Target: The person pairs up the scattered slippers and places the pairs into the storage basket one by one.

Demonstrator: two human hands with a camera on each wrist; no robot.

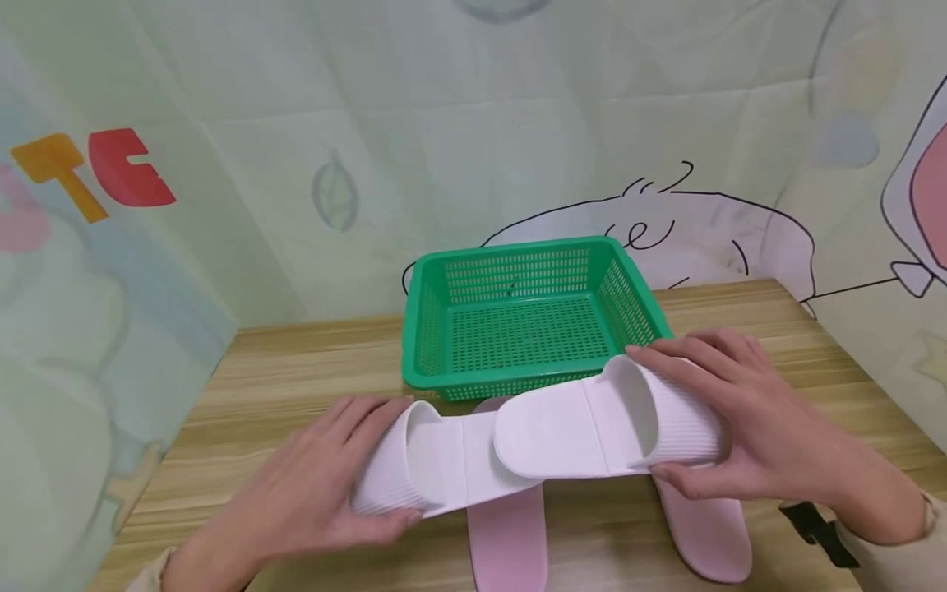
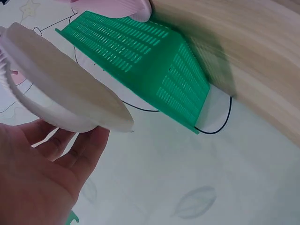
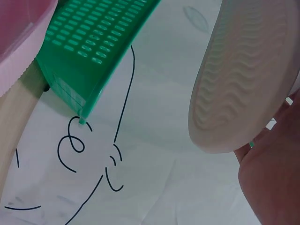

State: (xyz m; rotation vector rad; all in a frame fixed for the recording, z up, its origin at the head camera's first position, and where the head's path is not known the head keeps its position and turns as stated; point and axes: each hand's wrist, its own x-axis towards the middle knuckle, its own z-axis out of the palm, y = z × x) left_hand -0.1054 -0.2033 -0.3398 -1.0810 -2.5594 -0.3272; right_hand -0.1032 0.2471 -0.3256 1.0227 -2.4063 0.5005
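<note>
In the head view my left hand (image 1: 311,477) grips a white slipper (image 1: 436,460) across its ribbed strap, thumb on the near side and fingers on the far side. My right hand (image 1: 747,419) holds a second white slipper (image 1: 551,427) the same way. Both are raised, and the right one's heel end overlaps the left one's. Below them on the table lie two pink slippers, one in the middle (image 1: 506,534) and one to the right (image 1: 710,526), both partly hidden. The right wrist view shows the wavy sole (image 3: 243,75) of the right white slipper.
Behind the slippers a green perforated basket (image 1: 416,321) stands on the wood-grain table (image 1: 296,386) with nothing in it. A printed cloth (image 1: 259,164) hangs along the back and sides of the table.
</note>
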